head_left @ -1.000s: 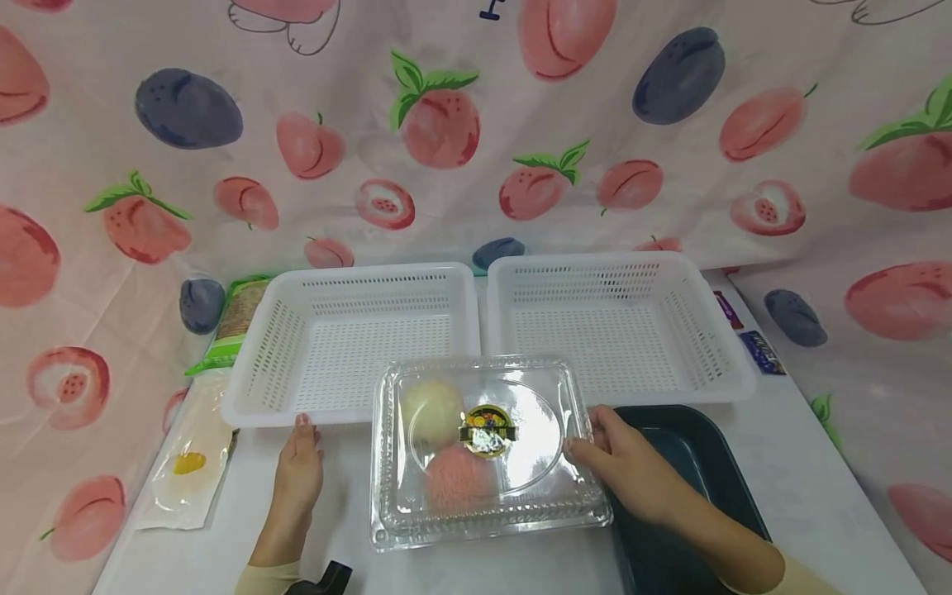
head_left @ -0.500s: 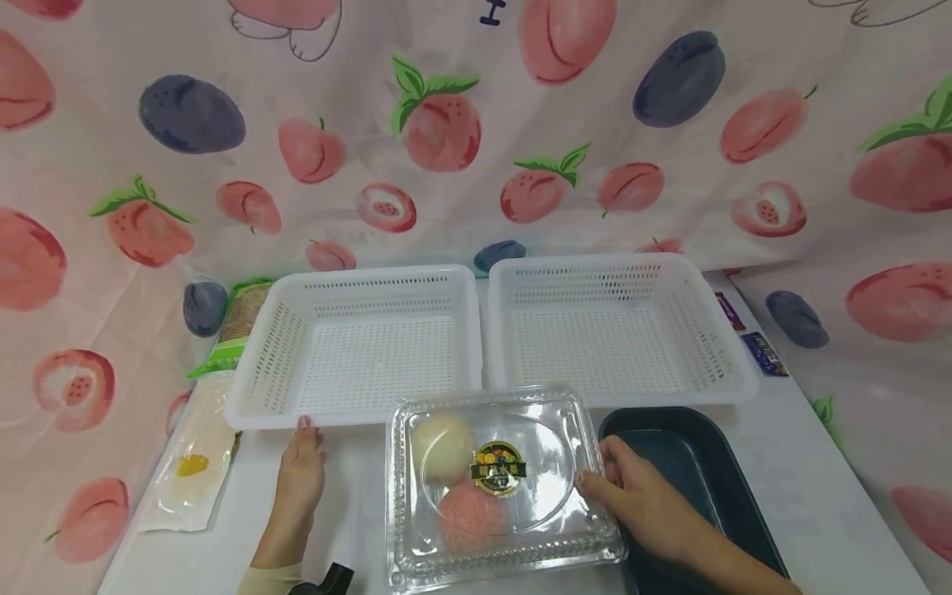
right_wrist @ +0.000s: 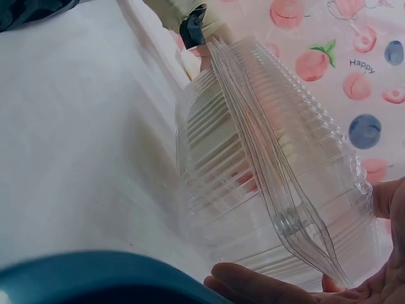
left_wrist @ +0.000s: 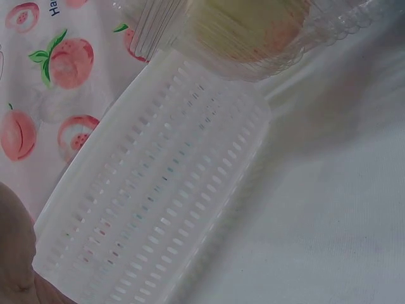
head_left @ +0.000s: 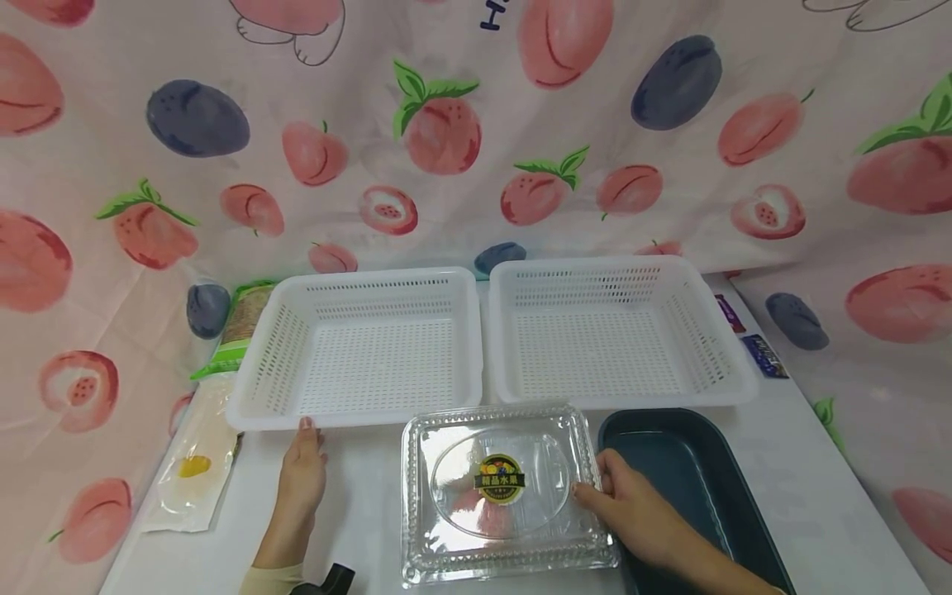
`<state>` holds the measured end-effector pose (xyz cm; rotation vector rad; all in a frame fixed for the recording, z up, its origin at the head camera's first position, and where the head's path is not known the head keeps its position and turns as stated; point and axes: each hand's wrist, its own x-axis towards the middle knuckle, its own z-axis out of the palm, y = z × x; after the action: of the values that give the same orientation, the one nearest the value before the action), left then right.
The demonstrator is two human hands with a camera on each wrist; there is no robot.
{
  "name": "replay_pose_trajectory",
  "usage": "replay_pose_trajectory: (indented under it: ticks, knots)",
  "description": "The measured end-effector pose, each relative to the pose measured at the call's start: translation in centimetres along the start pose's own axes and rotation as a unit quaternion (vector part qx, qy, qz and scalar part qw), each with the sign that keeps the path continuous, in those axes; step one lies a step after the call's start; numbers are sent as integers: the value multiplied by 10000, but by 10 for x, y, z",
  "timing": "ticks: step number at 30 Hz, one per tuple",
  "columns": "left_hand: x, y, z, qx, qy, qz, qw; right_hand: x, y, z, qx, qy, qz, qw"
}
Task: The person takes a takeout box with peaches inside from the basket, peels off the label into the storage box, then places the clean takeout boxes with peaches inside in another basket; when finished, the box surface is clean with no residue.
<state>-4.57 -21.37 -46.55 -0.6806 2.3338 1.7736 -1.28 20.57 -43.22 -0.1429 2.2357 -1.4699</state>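
Right hand (head_left: 643,512): fingers clamped on the clear container (head_left: 521,533) at its right short end, thumb on the lid side, other fingers along the base side per right wrist view. Left hand (head_left: 300,479): fingers at the front wall of the left basket (head_left: 372,418), well apart from the container; can't tell if curled on the basket or just touching. Container sits directly left of the right fingers, between the two hands, right hand nearer. Key relation, my judgement: long axis runs leftward from the right fingers, so the grasp is at one end and the far end has no hand on it. Whether the base touches the counter (head_left: 364,521): can't tell. Round pinkish thing (head_left: 494,519) inside, left of the right fingers, partly lost in glare; round label (head_left: 499,479) on the lid. Right basket (head_left: 625,398) lies beyond the right fingers, dark tray (head_left: 680,454) just right of them, partly under the forearm. Egg-print packet (head_left: 186,496) left of the left fingers.
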Motion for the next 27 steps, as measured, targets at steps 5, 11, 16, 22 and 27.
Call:
replay_pose_trajectory:
  ticks: [5,11,16,22,27]
  knots:
    - [0,0,0,-26,1,-33,10000,-1,3,1,91,-66,99,9999]
    - [0,0,0,-56,9,-74,10000,-8,5,3,-133,-74,309,9994]
    - [1,0,1,-29,3,-62,10000,-11,4,7,-323,42,510,9982]
    - [2,1,0,-43,-12,-32,10000,-4,0,11,-556,304,709,9955]
    - [1,0,0,15,-21,2,10000,4,-2,13,-610,326,960,9930]
